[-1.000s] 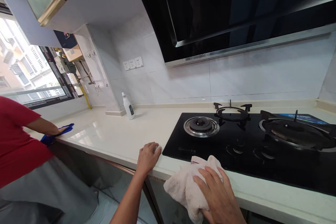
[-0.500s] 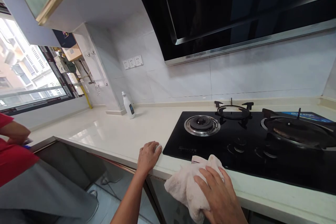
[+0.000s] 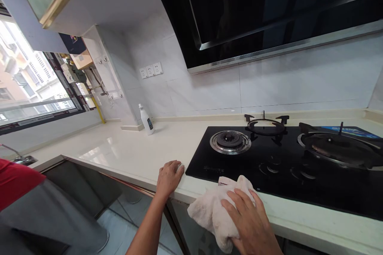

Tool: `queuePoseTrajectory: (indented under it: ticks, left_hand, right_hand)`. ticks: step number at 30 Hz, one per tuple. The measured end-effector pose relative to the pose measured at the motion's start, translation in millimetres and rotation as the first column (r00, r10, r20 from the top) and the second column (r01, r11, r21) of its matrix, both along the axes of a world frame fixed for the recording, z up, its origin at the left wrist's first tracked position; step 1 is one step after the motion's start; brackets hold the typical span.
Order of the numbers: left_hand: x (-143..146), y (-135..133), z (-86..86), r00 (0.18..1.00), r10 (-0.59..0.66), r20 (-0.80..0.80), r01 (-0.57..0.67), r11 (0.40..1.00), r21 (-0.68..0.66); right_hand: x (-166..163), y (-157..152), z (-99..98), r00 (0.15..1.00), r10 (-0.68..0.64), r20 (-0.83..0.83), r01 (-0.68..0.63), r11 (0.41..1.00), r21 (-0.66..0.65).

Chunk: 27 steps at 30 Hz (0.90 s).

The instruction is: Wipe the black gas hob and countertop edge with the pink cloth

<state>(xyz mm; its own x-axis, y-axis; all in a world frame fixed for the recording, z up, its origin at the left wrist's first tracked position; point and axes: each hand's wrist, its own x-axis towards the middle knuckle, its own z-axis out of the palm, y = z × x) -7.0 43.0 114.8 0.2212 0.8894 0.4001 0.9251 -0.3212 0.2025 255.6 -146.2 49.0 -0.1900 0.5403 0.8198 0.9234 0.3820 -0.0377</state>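
A bunched white cloth (image 3: 212, 215) lies over the front edge of the counter and the near edge of the black gas hob (image 3: 239, 167). My right hand (image 3: 251, 219) is closed on it, fingers laid over the top and the thumb mostly hidden beneath. My left hand (image 3: 170, 177) rests on the pale countertop (image 3: 125, 147) just left of the hob, fingers lying together on the surface and holding nothing I can see. On the hob, the left burner (image 3: 229, 141) shows without its pan support. A black pan support (image 3: 266, 126) stands upside down behind it.
A white bottle (image 3: 146, 120) stands by the wall. The range hood (image 3: 269, 16) hangs low above the hob. At far left another person in a red top (image 3: 19, 183) stands by a tap (image 3: 13, 150). The right burner (image 3: 341, 147) has its support on.
The person at left has shifted, their arm is out of view and the tap now shows. Both my hands and the cloth have hardly moved.
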Motion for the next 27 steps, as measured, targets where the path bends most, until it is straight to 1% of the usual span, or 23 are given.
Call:
queuePoseTrajectory:
  ticks: [3,9,13,18,21,24,27]
  left_hand:
    - [1,-1,0.8,1.000,0.002,0.002,-0.002,1.000,-0.002]
    - [2,-2,2.6,1.000,0.005,0.012,-0.005,1.000,-0.008]
    - [2,-3,3.2,1.000,0.004,0.022,-0.004,1.000,-0.016]
    - [2,-3,2.0,1.000,0.001,0.025,-0.001,1.000,0.001]
    - [1,-1,0.6,1.000,0.003,0.023,-0.003,1.000,0.004]
    - [0,0,-0.4,1.000,0.002,0.019,-0.002,1.000,0.002]
    - [0,0,-1.2,1.000,-0.002,0.017,0.002,1.000,0.001]
  right_hand:
    - [1,0,0.6,1.000,-0.006,0.006,0.006,1.000,-0.016]
    - [6,-4,7.7,0.991,-0.034,0.130,0.035,0.999,-0.001]
    - [6,-4,8.1,0.994,-0.037,0.108,0.039,0.999,-0.011]
    - [1,-1,0.7,1.000,-0.012,0.010,0.012,1.000,-0.007]
    - [4,-2,1.6,0.999,-0.013,0.035,0.012,1.000,0.021]
    - [21,-11,6.7,0.994,-0.049,0.103,0.043,0.998,0.055]
    - [58,-29,4.2,0.983,-0.079,0.164,0.070,0.996,0.062]
